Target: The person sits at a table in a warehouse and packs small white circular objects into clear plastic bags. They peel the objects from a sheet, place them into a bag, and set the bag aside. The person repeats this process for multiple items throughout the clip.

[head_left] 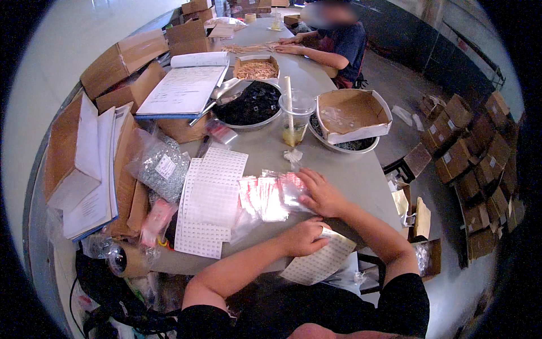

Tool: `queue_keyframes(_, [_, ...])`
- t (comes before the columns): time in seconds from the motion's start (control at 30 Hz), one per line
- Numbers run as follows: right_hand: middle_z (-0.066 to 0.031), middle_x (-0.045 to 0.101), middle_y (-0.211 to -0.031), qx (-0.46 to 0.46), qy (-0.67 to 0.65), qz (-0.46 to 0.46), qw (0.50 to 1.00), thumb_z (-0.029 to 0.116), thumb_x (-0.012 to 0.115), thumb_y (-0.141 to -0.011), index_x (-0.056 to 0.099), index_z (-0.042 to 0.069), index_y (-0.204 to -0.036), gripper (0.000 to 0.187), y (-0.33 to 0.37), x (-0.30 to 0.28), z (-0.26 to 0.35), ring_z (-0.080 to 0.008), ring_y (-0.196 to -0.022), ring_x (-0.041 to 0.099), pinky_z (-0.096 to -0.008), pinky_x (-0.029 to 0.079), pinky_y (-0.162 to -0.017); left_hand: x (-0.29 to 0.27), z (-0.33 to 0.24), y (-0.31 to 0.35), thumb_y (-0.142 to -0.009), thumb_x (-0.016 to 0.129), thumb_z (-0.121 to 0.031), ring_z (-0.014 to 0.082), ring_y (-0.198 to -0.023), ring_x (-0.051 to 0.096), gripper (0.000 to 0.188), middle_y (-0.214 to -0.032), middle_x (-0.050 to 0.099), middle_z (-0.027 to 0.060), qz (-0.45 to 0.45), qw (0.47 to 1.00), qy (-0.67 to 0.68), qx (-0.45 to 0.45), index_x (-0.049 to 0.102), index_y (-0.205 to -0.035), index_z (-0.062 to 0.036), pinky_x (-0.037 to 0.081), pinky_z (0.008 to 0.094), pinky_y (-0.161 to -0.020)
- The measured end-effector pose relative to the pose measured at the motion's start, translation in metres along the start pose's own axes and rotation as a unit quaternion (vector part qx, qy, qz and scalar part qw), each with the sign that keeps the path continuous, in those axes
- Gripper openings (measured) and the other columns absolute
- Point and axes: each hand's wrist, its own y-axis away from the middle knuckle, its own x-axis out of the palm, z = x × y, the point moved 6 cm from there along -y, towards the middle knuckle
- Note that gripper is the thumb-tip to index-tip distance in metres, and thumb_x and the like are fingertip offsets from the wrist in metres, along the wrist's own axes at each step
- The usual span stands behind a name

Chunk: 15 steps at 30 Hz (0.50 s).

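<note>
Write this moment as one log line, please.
left hand: gripping label sheet | right hand: on small plastic bags | nearby: overlapping label sheets, plastic cup

Workshop, stacked cardboard boxes (450,159), long worktable (361,175)

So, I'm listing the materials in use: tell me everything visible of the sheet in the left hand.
The sheet is thin, cream-coloured and paper-like, with rows of small dark marks. It looks slightly curved and sits at a slant near the closest edge of the table. The left hand grips its upper left part, covering some of it.
</note>
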Motion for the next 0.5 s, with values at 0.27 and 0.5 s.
queue_keyframes(0.27, [-0.0284, 0.033, -0.143, -0.101, 0.001, 0.017, 0.995, 0.055, 0.053, -0.087, 0.04, 0.014, -0.139, 0.068, -0.045, 0.035, 0.073, -0.0448, -0.13, 0.035, -0.0535, 0.028, -0.108, 0.03, -0.014, 0.005, -0.084, 0.057, -0.019, 0.0384, -0.091, 0.062, 0.026, -0.099, 0.063, 0.0202, 0.161, 0.986, -0.005, 0.037, 0.063, -0.102, -0.0007, 0.049, 0.0452, -0.083])
queue_keyframes(0.5, [-0.0273, 0.03, -0.145, -0.118, 0.043, 0.008, 0.992, 0.061, 0.045, -0.089, 0.035, 0.014, -0.142, 0.071, -0.074, 0.069, 0.12, -0.0442, -0.134, 0.031, -0.054, 0.025, -0.11, 0.036, -0.01, 0.013, -0.085, 0.058, -0.019, 0.0395, -0.094, 0.061, 0.026, -0.099, 0.063, 0.0222, 0.124, 0.988, -0.001, 0.086, 0.062, -0.098, 0.0022, 0.049, 0.0453, -0.085])
